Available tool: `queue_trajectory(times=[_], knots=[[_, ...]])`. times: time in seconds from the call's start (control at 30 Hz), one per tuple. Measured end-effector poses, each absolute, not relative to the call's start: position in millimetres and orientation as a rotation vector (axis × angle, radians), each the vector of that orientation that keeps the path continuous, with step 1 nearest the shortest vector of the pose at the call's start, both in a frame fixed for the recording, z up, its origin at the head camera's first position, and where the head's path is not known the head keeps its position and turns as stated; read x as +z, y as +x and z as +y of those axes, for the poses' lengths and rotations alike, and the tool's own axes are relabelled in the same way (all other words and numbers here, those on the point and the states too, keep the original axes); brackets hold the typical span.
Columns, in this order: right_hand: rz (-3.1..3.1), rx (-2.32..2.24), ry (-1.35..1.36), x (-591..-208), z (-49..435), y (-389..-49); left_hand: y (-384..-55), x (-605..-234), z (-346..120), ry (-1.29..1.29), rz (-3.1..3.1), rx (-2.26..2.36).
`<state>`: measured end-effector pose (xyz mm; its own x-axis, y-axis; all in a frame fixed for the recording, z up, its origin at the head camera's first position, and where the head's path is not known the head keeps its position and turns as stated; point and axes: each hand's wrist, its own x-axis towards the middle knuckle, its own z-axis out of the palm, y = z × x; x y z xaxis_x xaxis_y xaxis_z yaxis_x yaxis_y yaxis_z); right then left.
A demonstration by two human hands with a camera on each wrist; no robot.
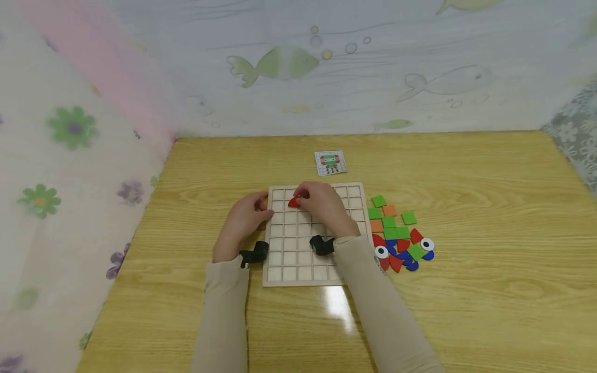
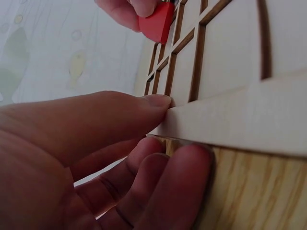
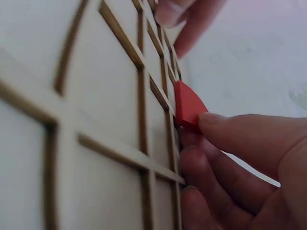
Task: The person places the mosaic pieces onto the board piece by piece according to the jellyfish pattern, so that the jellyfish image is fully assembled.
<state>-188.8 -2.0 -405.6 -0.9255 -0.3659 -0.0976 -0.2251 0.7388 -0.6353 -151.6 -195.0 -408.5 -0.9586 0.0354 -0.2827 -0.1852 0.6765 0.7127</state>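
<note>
My right hand (image 1: 323, 206) arches over the board (image 1: 290, 243), fingers pinching a red piece (image 3: 189, 105); my left hand (image 1: 244, 217) grips the left rim

My left forearm (image 1: 223, 316) is pointing nearly straight far; my right forearm (image 1: 387, 311) is angling from near right toward far left. Left hand (image 1: 244, 220): I'm gripping, thumb (image 2: 110, 117) above, fingers (image 2: 180, 179) curling below. Right hand (image 1: 322, 203), slightly farther: I'm pinching, thumb against fingers.

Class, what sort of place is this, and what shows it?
Perhaps a children's playroom or play corner: a pale wall covering with fish drawings, a yellowish-brown wood-grain table, and a pale wooden grid board with small flat coloured pieces beside it.
</note>
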Motion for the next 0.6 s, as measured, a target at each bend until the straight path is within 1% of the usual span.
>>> queue_trajectory(times=[0.6], knots=[[2.769,-0.809,-0.561,-404.8,-11.7,-186.1,-152.5,-405.5,-193.5,-0.13,2.605,1.157]])
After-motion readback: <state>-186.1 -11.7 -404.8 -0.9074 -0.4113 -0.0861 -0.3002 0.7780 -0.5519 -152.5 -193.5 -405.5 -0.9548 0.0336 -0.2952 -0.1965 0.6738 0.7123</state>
